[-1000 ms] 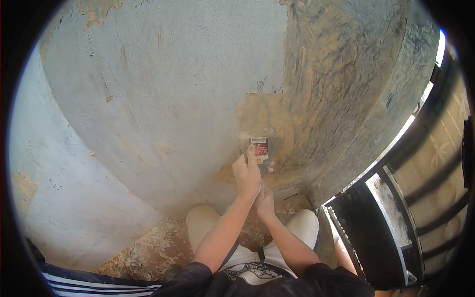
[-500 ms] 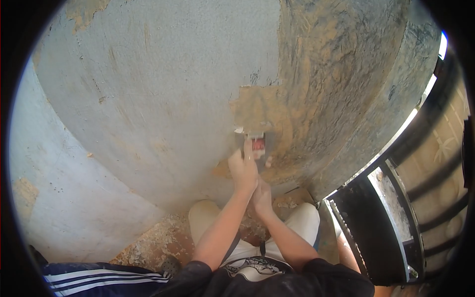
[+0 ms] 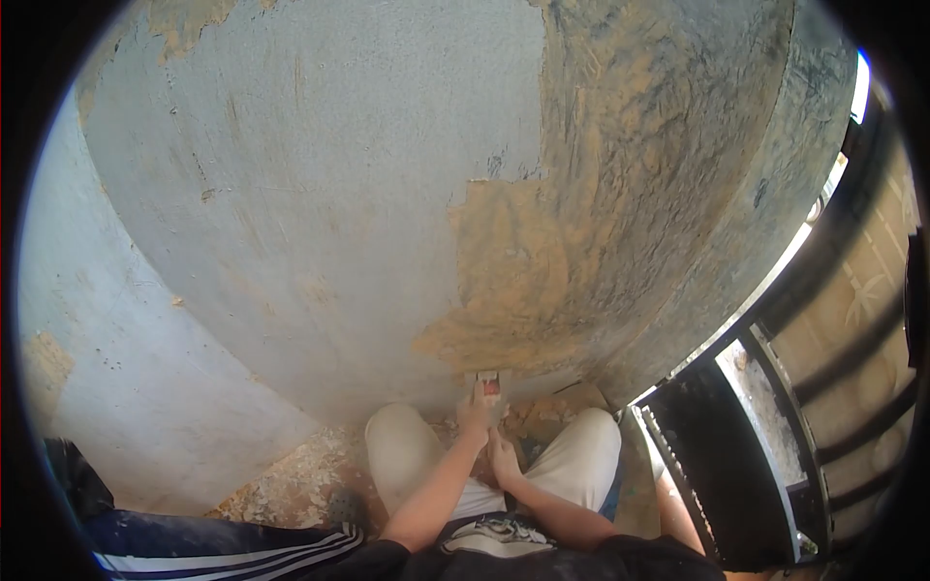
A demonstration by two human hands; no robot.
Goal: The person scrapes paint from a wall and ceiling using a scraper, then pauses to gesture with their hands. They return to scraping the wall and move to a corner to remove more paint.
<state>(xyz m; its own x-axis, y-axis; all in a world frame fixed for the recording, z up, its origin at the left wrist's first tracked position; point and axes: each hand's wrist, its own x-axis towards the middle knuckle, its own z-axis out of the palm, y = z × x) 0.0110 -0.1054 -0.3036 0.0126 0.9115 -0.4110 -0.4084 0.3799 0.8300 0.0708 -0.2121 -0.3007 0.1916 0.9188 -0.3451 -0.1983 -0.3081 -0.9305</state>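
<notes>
A small scraper-like tool (image 3: pixel 490 386) with a red patch is held low against the wall, near its bottom edge. My left hand (image 3: pixel 474 417) is closed round the tool's left side. Just below and to the right, my right hand (image 3: pixel 503 459) is closed at the lower end of the tool, close to my left hand; the handle itself is hidden. Above the tool the wall shows a bare brownish patch (image 3: pixel 513 261) beside the grey paint (image 3: pixel 339 174).
Flakes of debris (image 3: pixel 300 474) lie on the floor between and left of my knees. A person's striped trouser leg (image 3: pixel 223 547) is at the lower left. At the right stand a black panel (image 3: pixel 722 455) and a barred gate (image 3: pixel 862 387).
Both hands and the tool have moved down the wall, closer to my knees. A pale flake that was at the tool's edge no longer shows there.
</notes>
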